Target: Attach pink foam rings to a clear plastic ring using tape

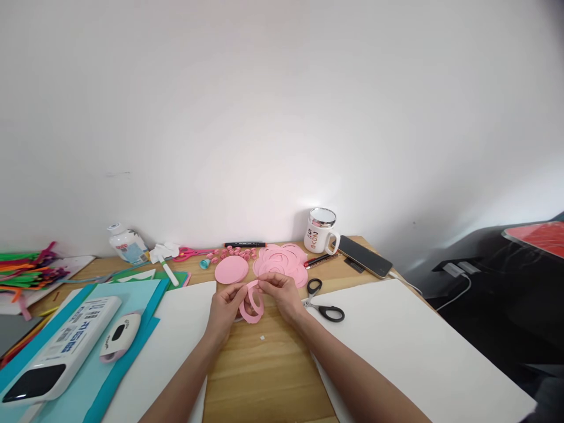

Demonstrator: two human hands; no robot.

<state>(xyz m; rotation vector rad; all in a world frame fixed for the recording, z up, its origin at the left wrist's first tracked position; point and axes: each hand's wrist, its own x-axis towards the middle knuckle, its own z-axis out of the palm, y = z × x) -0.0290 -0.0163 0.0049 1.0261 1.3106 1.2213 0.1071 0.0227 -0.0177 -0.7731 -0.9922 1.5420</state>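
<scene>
Both my hands pinch one curled pink paper strip [251, 318] that loops above the wooden table. My left hand [224, 312] grips its left side, and my right hand [282, 294] holds the upper right part between thumb and finger. Just beyond my fingers lie a pink paper disc [231, 269] and a pile of pink paper spirals [282, 261]. Small rolled pink paper pieces [231, 252] sit behind the disc. Black-handled scissors [324, 302] rest to the right of my right hand, their blades partly hidden by it.
A white mug [321, 232] and a phone [365, 256] stand and lie at the back right. White sheets [405, 346] cover both sides. On the left are teal paper [132, 346], a long white device [61, 346], a glue tape dispenser [120, 336] and a white bottle [127, 244].
</scene>
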